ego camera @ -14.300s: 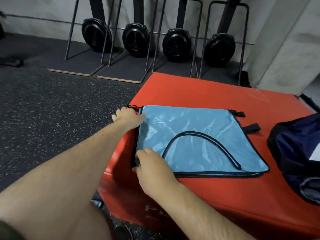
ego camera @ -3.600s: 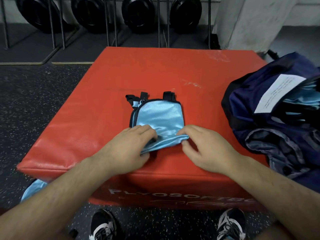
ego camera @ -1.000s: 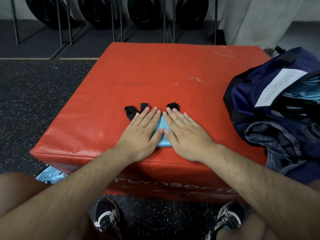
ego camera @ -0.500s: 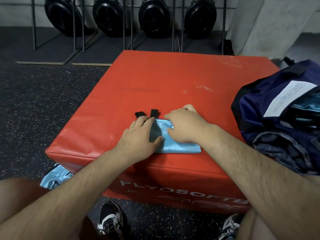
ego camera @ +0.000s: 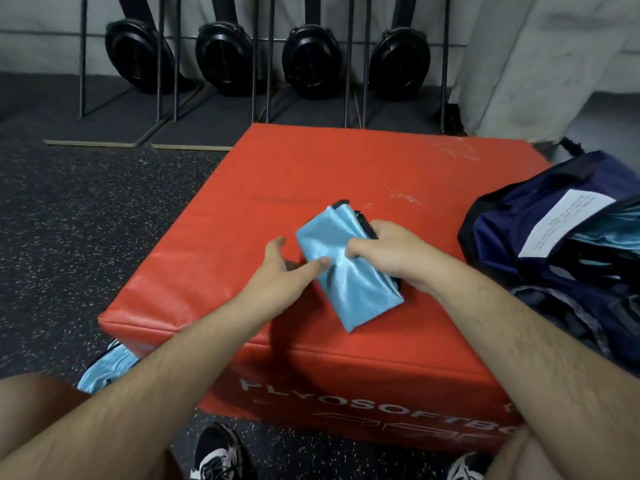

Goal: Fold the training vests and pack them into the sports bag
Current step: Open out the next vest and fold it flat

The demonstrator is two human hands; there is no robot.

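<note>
Hiding the palm and inner fingers of the right hand (ego camera: pixel 384 251) against the folded vest (ego camera: pixel 349 277). Cutting off the sports bag (ego camera: pixel 512 237), right of the right hand, at the picture's edge. Rendering the print on its white label (ego camera: pixel 568 223) too small for reading. Blocking the end of the box lettering (ego camera: pixel 346 405), below the hands, with the right forearm (ego camera: pixel 519 341). Screening part of a second blue vest (ego camera: pixel 107 368), below the left hand (ego camera: pixel 277 275), behind the red box (ego camera: pixel 311 168) and left forearm (ego camera: pixel 156 379). Cropping both shoes (ego camera: pixel 216 452) at the bottom edge.
</note>
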